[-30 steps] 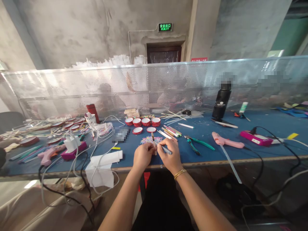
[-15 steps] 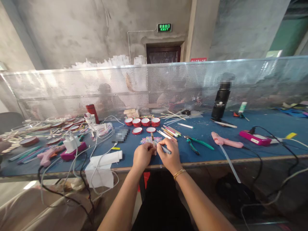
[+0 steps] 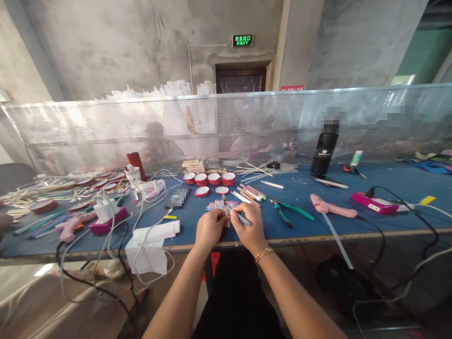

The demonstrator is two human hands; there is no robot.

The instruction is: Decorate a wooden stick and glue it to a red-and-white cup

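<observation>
Both my hands meet over the near edge of the blue table [image 3: 303, 221]. My left hand [image 3: 209, 229] is closed on a small flat wooden stick [image 3: 224, 204] that points away from me. My right hand [image 3: 247, 224] is closed on a grey pen [image 3: 243, 219] whose tip touches the stick near my left fingers. A gold bracelet [image 3: 263, 254] circles my right wrist. A patch of small colourful bits [image 3: 217, 205] lies just beyond my hands.
Red and white round tins [image 3: 209, 179] sit behind the colourful bits. Green pliers [image 3: 291, 210] and a pink glue gun [image 3: 332, 207] lie to the right, a black bottle [image 3: 324, 149] further back. Cables, a white tube [image 3: 158, 232] and another glue gun [image 3: 72, 225] lie left. A perforated metal screen [image 3: 226, 127] backs the table.
</observation>
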